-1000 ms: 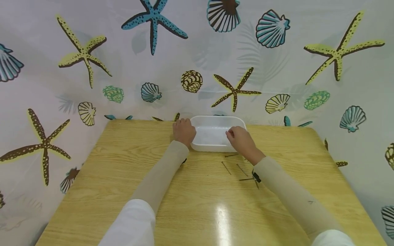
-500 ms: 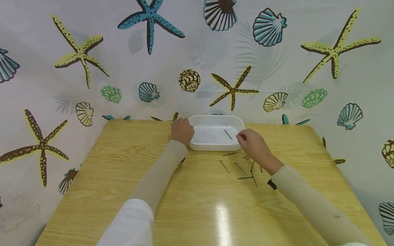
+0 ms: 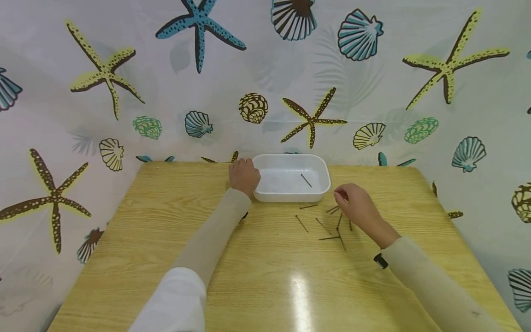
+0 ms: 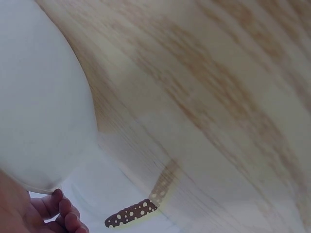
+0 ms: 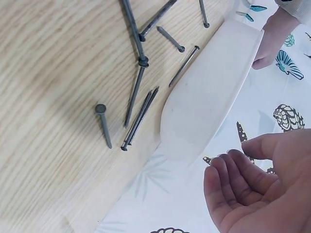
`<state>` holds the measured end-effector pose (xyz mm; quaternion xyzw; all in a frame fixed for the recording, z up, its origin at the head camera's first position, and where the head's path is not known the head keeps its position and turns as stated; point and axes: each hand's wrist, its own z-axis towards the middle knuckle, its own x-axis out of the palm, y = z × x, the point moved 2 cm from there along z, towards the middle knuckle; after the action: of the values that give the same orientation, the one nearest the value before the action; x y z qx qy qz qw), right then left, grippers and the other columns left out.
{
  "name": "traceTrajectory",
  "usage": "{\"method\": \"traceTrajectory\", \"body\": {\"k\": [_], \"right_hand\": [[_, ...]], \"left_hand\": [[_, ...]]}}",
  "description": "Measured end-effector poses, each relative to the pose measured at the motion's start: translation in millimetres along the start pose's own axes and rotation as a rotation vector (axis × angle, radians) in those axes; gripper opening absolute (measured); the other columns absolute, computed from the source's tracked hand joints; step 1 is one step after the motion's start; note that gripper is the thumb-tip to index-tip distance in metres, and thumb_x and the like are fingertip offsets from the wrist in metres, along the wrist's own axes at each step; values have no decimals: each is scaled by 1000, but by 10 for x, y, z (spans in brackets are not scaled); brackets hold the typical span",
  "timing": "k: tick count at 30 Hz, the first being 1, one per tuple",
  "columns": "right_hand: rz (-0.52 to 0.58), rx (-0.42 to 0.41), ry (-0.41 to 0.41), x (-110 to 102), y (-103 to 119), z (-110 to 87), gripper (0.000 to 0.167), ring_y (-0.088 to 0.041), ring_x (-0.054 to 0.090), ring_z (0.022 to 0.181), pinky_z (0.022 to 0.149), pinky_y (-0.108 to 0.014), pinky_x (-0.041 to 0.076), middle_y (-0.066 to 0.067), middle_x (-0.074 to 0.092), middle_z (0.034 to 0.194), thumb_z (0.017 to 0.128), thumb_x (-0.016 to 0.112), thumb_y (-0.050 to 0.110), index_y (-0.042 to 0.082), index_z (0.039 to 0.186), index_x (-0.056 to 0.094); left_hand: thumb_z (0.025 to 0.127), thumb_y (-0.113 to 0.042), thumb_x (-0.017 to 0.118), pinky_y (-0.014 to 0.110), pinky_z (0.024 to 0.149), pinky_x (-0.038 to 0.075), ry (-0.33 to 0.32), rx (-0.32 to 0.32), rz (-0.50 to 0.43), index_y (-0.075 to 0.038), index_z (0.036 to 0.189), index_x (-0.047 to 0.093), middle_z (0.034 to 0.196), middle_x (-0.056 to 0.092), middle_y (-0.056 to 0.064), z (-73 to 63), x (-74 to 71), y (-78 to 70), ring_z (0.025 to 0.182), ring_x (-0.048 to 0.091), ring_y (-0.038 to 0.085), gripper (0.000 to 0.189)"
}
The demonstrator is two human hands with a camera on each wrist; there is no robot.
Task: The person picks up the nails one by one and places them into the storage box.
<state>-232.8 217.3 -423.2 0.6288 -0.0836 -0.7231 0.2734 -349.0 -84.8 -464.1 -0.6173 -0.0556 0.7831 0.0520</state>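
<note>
A white plastic tray stands at the back of the table, with one nail lying inside. At its left end my left hand grips the rim; the left wrist view shows curled fingers at the edge. Just off the tray's right end, my right hand hovers over the table. Its thumb stands apart from loosely bent fingers in the right wrist view, with nothing between them. Several loose nails lie beneath and to the left of that hand, in front of the tray.
The wooden table carries the tray close to its far edge. Behind rises a white cloth printed with starfish and shells, which also covers both sides. Dark bands show at the wrists.
My right hand has moved from over the tray to the right, out past its end. A nail now shows inside the tray. The left hand keeps its grip on the rim.
</note>
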Motion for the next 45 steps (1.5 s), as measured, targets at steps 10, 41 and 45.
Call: {"method": "traceTrajectory", "body": {"k": [10, 41, 45], "right_hand": [[-17, 37, 47, 89, -161, -190, 22, -24, 58, 85, 72, -42, 48, -13, 62, 95, 94, 54, 16, -1, 103, 64], [38, 138, 158, 238, -309, -777, 20, -18, 60, 78, 69, -38, 49, -5, 64, 85, 91, 58, 15, -3, 100, 65], [46, 143, 179, 256, -280, -806, 20, -19, 60, 78, 69, -38, 49, -5, 64, 85, 91, 59, 15, -2, 99, 64]], "left_hand": [[91, -21, 42, 42, 83, 40, -8, 2, -5, -3, 96, 62, 92, 60, 12, 7, 20, 7, 92, 53, 29, 27], [92, -22, 42, 42, 84, 40, 3, -12, -6, -3, 98, 62, 94, 60, 12, -12, -15, -14, 94, 53, 29, 28], [92, -22, 42, 42, 85, 39, 6, -13, -3, -3, 99, 62, 95, 60, 12, -6, -13, -14, 95, 53, 30, 29]]}}
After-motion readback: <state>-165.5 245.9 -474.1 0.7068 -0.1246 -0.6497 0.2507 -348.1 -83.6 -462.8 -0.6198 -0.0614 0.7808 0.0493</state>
